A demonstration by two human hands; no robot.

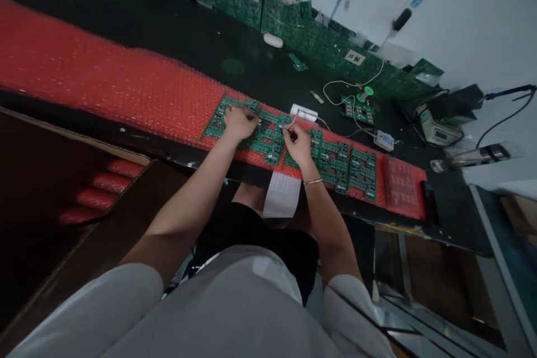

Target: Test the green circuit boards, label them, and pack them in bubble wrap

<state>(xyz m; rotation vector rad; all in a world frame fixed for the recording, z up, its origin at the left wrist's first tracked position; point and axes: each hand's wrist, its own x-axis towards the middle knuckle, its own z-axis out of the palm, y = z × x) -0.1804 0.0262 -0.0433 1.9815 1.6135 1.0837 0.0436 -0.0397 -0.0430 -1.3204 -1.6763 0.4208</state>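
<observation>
Several green circuit boards lie in a row on a red bubble-wrap sheet along the black bench. My left hand rests closed on the leftmost board, fingers curled and pressing down on it. My right hand is closed in a pinch around a thin pen-like tool whose cord runs off to the right, its tip over the boards in the middle. A thin bracelet sits on my right wrist.
A white label strip hangs over the bench's front edge. Stacks of green boards line the back of the bench. A small white meter, a grey instrument and cables sit at the right. A brown box with red rolls stands at the left.
</observation>
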